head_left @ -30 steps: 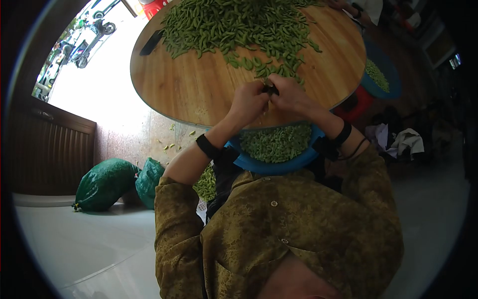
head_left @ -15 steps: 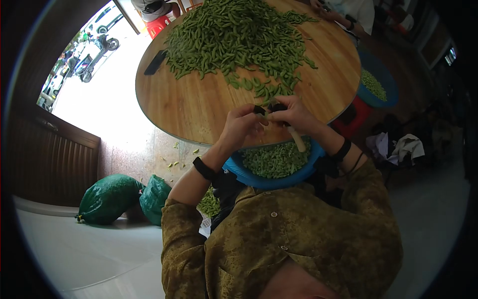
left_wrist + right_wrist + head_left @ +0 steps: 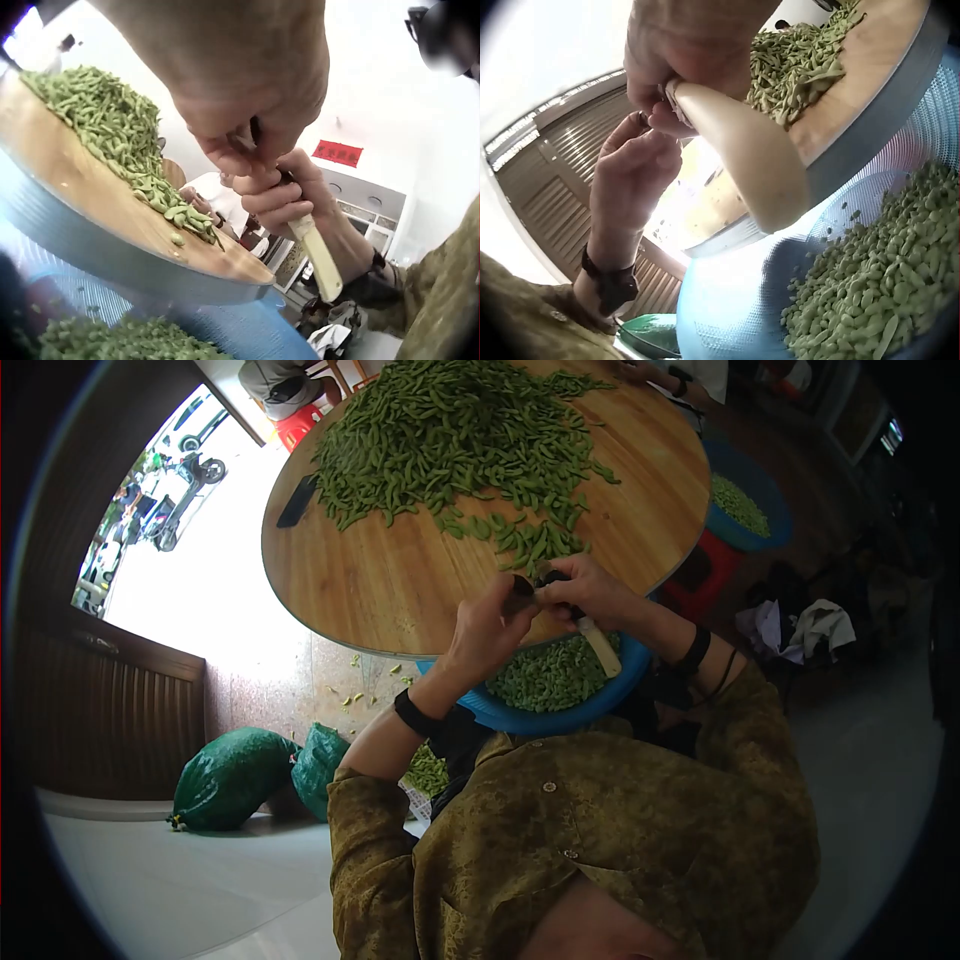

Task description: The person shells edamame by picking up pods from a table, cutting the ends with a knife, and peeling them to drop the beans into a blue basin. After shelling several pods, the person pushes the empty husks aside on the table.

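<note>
My right hand (image 3: 597,592) curls round a tool with a thick pale handle (image 3: 739,150), whose other end is hidden in the fingers. Fingertip to fingertip with it, my left hand (image 3: 487,630) pinches a small green bean pod (image 3: 541,572), mostly covered by the fingers. Black coverings show at the fingertips of both hands. Both are at the near edge of a round wooden table (image 3: 370,590), just short of a large heap of green bean pods (image 3: 450,450). Below them, a blue basket (image 3: 500,720) holds shelled green beans (image 3: 550,680).
A dark flat object (image 3: 297,502) lies on the table's left side. Green sacks (image 3: 235,780) stand on the floor at left, near scattered pods. Another blue basin (image 3: 765,543) with beans sits at right, by a red stool (image 3: 705,575). Other people sit across the table.
The hands have come slightly nearer the body. The pale handle, hidden a second ago, now sticks out below the right hand over the basket. The left fingers have closed in from a looser pose.
</note>
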`<state>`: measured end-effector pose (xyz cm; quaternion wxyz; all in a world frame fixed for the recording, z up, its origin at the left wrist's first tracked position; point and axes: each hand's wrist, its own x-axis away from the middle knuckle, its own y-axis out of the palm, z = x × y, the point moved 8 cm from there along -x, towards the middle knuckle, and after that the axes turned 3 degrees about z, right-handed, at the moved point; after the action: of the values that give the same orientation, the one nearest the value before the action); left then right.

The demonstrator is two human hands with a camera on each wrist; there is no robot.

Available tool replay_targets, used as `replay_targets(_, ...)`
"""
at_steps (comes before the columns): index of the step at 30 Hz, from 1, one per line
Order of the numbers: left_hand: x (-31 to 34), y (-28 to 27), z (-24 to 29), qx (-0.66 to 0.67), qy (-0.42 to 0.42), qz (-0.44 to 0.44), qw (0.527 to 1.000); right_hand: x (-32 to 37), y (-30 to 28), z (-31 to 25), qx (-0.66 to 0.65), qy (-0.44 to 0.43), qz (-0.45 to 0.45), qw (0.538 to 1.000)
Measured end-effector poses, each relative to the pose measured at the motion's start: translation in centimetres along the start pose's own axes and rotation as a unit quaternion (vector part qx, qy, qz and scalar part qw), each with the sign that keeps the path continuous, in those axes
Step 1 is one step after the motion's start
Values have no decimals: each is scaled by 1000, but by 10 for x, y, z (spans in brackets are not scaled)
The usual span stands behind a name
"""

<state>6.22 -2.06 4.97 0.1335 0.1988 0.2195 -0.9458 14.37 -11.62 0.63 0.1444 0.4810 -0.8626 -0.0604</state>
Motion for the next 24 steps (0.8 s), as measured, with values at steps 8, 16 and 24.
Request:
replay_targets(8, 9, 20, 27, -127, 212, -54, 968, 11, -9, 20, -94, 45, 21, 994)
replay_targets(16, 14, 25, 21, -91, 208, -56, 972, 26, -6, 45, -170, 106, -16, 980)
replay_targets(24, 16, 13, -17, -41, -14, -40, 998, 28, 1, 48, -197, 106, -2, 975)
